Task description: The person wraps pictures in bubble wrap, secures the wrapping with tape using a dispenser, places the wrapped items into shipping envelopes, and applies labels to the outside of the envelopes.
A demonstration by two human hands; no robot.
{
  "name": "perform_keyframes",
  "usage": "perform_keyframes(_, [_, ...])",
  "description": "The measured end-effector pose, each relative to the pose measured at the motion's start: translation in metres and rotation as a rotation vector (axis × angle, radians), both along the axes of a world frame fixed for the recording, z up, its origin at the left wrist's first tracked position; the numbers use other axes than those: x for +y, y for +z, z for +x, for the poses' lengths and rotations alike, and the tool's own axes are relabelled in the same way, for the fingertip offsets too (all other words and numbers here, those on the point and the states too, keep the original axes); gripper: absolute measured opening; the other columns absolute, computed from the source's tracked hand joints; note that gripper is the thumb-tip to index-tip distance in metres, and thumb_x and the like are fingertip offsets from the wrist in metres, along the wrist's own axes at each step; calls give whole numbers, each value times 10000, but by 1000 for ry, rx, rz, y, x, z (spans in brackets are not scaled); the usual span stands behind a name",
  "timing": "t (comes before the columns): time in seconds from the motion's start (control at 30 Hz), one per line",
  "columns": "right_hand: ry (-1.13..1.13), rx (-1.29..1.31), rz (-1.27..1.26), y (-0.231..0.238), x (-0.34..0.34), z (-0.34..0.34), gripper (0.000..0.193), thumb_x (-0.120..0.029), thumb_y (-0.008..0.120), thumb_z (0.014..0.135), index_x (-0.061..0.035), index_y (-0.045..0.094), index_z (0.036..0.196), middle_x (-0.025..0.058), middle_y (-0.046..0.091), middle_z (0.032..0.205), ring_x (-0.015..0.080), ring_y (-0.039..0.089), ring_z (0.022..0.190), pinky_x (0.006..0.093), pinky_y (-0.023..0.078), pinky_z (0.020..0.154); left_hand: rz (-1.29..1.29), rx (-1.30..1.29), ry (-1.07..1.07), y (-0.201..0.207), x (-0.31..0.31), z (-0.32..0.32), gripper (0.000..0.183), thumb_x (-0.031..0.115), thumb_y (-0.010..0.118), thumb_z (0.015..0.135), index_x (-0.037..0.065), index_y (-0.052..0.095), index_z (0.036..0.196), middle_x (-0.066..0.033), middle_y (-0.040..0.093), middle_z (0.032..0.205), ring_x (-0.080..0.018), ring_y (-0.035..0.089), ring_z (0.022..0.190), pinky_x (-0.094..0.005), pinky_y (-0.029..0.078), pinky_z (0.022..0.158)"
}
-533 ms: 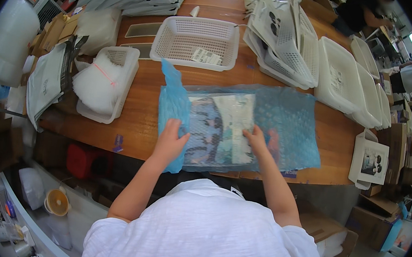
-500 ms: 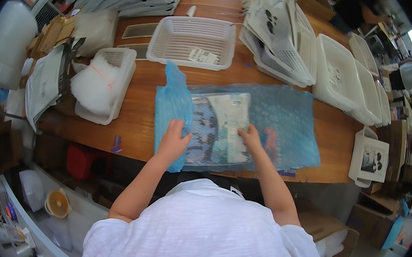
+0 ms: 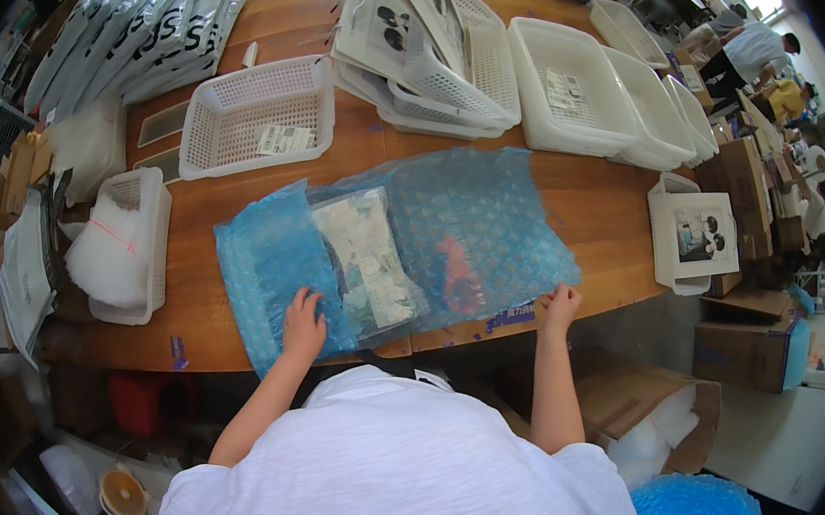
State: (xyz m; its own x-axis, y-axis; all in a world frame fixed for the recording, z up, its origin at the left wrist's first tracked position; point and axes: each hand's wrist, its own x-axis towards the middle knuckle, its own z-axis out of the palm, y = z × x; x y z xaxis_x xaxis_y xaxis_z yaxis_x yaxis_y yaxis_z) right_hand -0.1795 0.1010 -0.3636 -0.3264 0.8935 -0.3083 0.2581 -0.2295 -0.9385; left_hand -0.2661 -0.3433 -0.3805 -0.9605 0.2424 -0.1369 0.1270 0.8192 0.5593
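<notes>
Left of patterned packet (image 3: 370, 253), left hand (image 3: 303, 326) is pressing blue bubble wrap (image 3: 266, 262), fingers apart. Packet is lying on wrap. Right of packet, right hand (image 3: 558, 309) is pinching wrap's near corner, fingers clamped. Apparently wrapping; next calls for folding that side over.

Wooden table (image 3: 191, 280): blue bubble wrap (image 3: 512, 223) spread along near edge, perforated white baskets (image 3: 237, 113) left and back, white bins (image 3: 597, 126) back right.

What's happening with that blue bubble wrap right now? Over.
Left hand on folded-over left end of blue bubble wrap; right hand pinching its near right corner. Flat patterned item partly covered. White mesh basket beyond, not touching the wrap.
</notes>
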Motion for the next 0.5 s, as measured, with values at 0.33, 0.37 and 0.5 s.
perform_keyframes(0.33, [29, 258, -369, 8, -10, -14, 231, -191, 599, 824, -103, 555, 1033, 52, 569, 937, 162, 535, 858, 267, 419, 761, -262, 272, -153, 4, -7, 0, 445, 236, 674, 699, 177, 551, 1123, -113, 438, 1220, -324, 384, 1135, -462, 316, 918])
perform_keyframes(0.37, [115, 307, -228, 35, -35, -21, 221, -154, 587, 826, -94, 556, 1036, 51, 572, 957, 153, 536, 860, 267, 420, 765, -264, 271, -146, 4, -8, 0, 448, 243, 673, 698, 180, 550, 1124, -114, 438, 1213, -320, 386, 1130, -458, 319, 913])
perform_keyframes(0.5, [682, 384, 135, 96, -119, -25, 281, -62, 539, 824, -6, 519, 1099, 50, 526, 1139, 138, 489, 1018, 305, 386, 883, -225, 292, -134, -6, -14, 0, 457, 258, 679, 683, 179, 552, 1116, -102, 454, 1128, -299, 408, 1066, -445, 332, 878])
